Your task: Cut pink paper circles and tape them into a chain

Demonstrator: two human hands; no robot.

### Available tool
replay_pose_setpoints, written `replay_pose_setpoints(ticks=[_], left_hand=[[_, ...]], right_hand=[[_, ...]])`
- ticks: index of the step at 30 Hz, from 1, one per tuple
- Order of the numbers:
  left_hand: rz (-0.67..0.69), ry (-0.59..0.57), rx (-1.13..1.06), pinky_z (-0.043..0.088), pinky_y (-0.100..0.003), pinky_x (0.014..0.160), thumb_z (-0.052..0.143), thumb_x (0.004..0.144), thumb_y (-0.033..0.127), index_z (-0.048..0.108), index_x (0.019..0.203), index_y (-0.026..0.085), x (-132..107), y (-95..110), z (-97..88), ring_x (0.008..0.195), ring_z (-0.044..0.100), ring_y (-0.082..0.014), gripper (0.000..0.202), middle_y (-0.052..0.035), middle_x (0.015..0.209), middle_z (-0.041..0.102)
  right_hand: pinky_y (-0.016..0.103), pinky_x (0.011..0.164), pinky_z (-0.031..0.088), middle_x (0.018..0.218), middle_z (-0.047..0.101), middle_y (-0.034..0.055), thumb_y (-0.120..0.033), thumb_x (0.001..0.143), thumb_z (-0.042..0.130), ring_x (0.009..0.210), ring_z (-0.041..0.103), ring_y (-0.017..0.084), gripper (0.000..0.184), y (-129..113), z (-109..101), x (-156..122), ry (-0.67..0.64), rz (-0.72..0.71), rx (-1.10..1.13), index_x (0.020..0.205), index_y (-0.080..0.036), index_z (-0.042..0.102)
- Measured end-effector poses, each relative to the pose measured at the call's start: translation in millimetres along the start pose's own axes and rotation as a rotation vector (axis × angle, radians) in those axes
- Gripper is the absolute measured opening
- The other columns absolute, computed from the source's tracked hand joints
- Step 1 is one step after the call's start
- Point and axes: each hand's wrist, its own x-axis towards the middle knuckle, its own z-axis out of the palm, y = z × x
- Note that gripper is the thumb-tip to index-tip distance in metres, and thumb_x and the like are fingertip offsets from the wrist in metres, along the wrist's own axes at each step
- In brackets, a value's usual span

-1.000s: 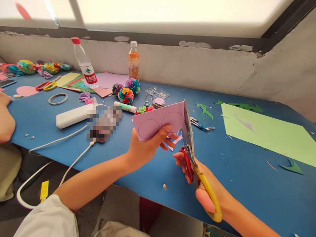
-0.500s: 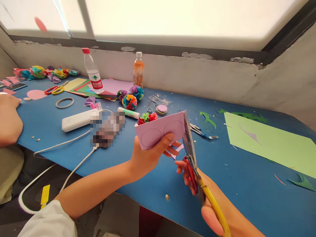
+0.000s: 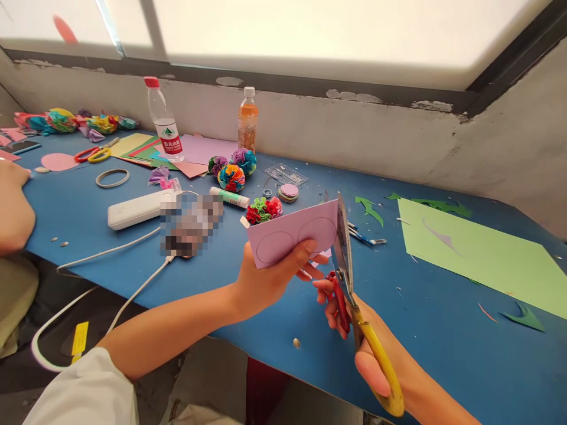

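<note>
Currently, your left hand [image 3: 268,286] pinches the lilac paper [image 3: 294,237] between thumb and fingers, holding it tilted above the middle of the blue table [image 3: 270,339]. Your right hand [image 3: 370,327] grips the scissors [image 3: 341,275], thumb through the yellow loop and fingers at the red loop, the blades upright at the paper's right edge. You have 2 drawn circles on that piece: the left outline looks uncut, and the right, partly under your thumb, reaches the edge beside the blades. I judge that 0 of the 2 are free; whether cutting has begun on the right outline, I cannot tell. Just beyond the paper, your red-and-green curled ornament [image 3: 264,211] looks made, and farther off a stack of paper discs [image 3: 288,192] seems already cut. To the right, a lilac sliver [image 3: 443,238] on the light green sheet [image 3: 496,254] and green scraps [image 3: 370,211] beside it look like offcuts.
</note>
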Motion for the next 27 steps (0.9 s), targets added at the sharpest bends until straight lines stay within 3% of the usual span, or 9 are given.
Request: replay_pose_setpoints(ticks=[7, 10, 13, 16, 19, 22, 27], left_hand=[[-0.049, -0.013, -0.021, 0.056, -0.02, 0.048, 0.074, 0.077, 0.046, 0.073, 0.089, 0.017, -0.1, 2.7, 1.3, 0.058, 0.072, -0.0164, 0.031, -0.0039, 0.077, 0.077], [-0.054, -0.029, -0.053, 0.055, -0.018, 0.046, 0.073, 0.078, 0.045, 0.072, 0.087, 0.016, -0.4, 4.0, 1.0, 0.057, 0.072, -0.0158, 0.03, -0.0033, 0.075, 0.077], [-0.065, -0.042, -0.061, 0.054, -0.017, 0.046, 0.073, 0.078, 0.044, 0.071, 0.088, 0.015, -1.3, 6.7, 0.7, 0.057, 0.072, -0.0161, 0.032, -0.0042, 0.074, 0.076], [-0.081, -0.06, -0.069, 0.054, -0.015, 0.046, 0.072, 0.08, 0.042, 0.07, 0.09, 0.013, -1.7, 9.5, 0.4, 0.058, 0.072, -0.0149, 0.031, -0.0044, 0.073, 0.076], [-0.092, -0.078, -0.103, 0.053, -0.012, 0.046, 0.072, 0.081, 0.038, 0.07, 0.089, 0.014, -0.9, 11.8, -0.8, 0.056, 0.071, -0.0124, 0.026, -0.0019, 0.071, 0.076], [-0.115, -0.107, -0.116, 0.053, -0.012, 0.046, 0.073, 0.08, 0.037, 0.069, 0.088, 0.015, 1.0, 14.2, -3.6, 0.053, 0.07, -0.0115, 0.024, -0.0003, 0.068, 0.075], [-0.156, -0.138, -0.081, 0.053, -0.014, 0.044, 0.074, 0.078, 0.037, 0.068, 0.09, 0.014, 6.3, 17.7, -8.8, 0.053, 0.071, -0.0136, 0.027, -0.0014, 0.067, 0.075]], right_hand=[[0.031, 0.05, 0.04, 0.089, 0.059, 0.0059, -0.087, 0.047, 0.061, 0.059, 0.047, 0.017, 0.089, 22.2, -1.1, 2.9, -0.071, 0.021, 0.107, 0.111, -0.025, 0.06], [0.03, 0.048, 0.038, 0.084, 0.059, 0.0056, -0.088, 0.053, 0.057, 0.054, 0.044, 0.014, 0.08, 8.6, 2.9, 3.5, -0.025, 0.126, 0.163, 0.1, -0.023, 0.063], [0.029, 0.046, 0.035, 0.073, 0.055, 0.0032, -0.092, 0.05, 0.054, 0.048, 0.039, 0.012, 0.08, -14.8, 8.3, 1.5, 0.042, 0.242, 0.222, 0.086, -0.021, 0.063], [0.028, 0.046, 0.031, 0.068, 0.052, 0.0008, -0.092, 0.049, 0.055, 0.047, 0.038, 0.01, 0.079, -28.7, 10.9, -1.5, 0.095, 0.267, 0.254, 0.08, -0.02, 0.061], [0.027, 0.045, 0.029, 0.066, 0.051, 0.0, -0.094, 0.045, 0.056, 0.046, 0.036, 0.009, 0.081, -27.2, 8.9, -3.8, 0.097, 0.273, 0.265, 0.078, -0.02, 0.059], [0.027, 0.044, 0.029, 0.064, 0.052, 0.0003, -0.097, 0.028, 0.056, 0.047, 0.036, 0.01, 0.092, -20.5, 4.6, -4.6, 0.063, 0.22, 0.234, 0.079, -0.02, 0.058], [0.026, 0.043, 0.03, 0.058, 0.05, -0.0003, -0.095, 0.044, 0.055, 0.043, 0.034, 0.009, 0.081, -20.6, 0.4, -4.1, 0.071, 0.258, 0.223, 0.076, -0.02, 0.058]])
